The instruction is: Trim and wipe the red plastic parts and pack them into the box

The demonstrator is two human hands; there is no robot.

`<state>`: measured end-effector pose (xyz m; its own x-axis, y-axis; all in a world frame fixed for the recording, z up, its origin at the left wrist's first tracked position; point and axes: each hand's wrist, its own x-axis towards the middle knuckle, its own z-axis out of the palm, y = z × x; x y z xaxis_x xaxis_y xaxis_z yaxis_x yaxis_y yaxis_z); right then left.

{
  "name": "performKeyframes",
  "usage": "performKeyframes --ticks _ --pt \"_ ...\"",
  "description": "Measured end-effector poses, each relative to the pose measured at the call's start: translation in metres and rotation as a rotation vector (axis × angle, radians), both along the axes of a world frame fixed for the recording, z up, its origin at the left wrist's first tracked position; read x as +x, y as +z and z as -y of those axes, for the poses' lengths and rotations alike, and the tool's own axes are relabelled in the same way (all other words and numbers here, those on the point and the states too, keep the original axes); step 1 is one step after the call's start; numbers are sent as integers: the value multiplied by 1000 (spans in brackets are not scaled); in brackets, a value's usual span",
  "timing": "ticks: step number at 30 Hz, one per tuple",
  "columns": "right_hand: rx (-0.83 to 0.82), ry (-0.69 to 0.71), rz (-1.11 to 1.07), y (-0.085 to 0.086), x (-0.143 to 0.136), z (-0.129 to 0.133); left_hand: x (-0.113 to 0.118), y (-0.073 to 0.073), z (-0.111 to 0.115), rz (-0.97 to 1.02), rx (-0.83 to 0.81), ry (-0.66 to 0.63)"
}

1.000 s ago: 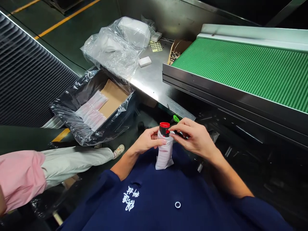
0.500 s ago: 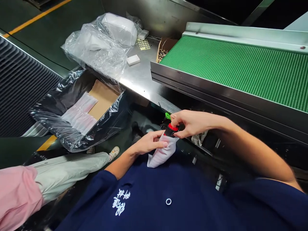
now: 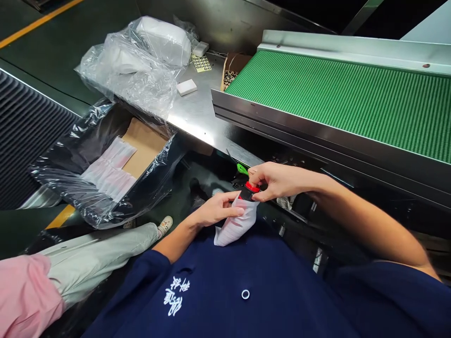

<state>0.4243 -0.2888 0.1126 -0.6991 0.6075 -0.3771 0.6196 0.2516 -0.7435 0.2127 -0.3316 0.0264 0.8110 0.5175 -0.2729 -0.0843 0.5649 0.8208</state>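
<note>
Close to my chest, my left hand (image 3: pixel 220 209) is closed round a thin white foam bag (image 3: pixel 237 226), thumb across its front. Out of the bag's mouth sticks a black cylindrical object with a red rim (image 3: pixel 252 187); its lower part is hidden inside the bag, so I cannot tell its exact kind. My right hand (image 3: pixel 269 180) pinches the red rim end from above, with its fingertips at the top of the object and beside the bag's mouth. Just behind the right fingers shows a bright green piece (image 3: pixel 242 169).
A carton lined with black plastic (image 3: pixel 88 206) stands at left, holding several white foam packets (image 3: pixel 111 171). On the steel table (image 3: pixel 197 112) lie clear plastic bags (image 3: pixel 123 70), a small white block (image 3: pixel 187 87) and a sticker sheet (image 3: pixel 201 63). A green conveyor belt (image 3: pixel 327 98) runs right. A person's leg (image 3: pixel 105 251) is close at left.
The view has shifted slightly, so the surroundings sit a little further left. Both hands keep the same hold on the bag and the black object, with hardly any movement.
</note>
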Motion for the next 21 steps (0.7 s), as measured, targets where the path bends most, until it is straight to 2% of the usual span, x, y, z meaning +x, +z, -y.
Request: performKeyframes --ticks 6,10,12,15,17,21 --pt "6 -51 100 -7 -4 13 1 -2 5 -10 -5 3" --pt "280 -207 311 -5 -14 34 0 0 5 -31 4 36" --pt "376 -280 328 -1 -13 43 0 3 4 -50 12 32" --pt "364 -320 218 7 3 49 0 4 3 -45 8 1" --pt "420 -404 200 12 21 50 -1 3 3 -35 4 18" --pt "629 -554 363 13 52 52 -3 -1 5 -46 -6 56"
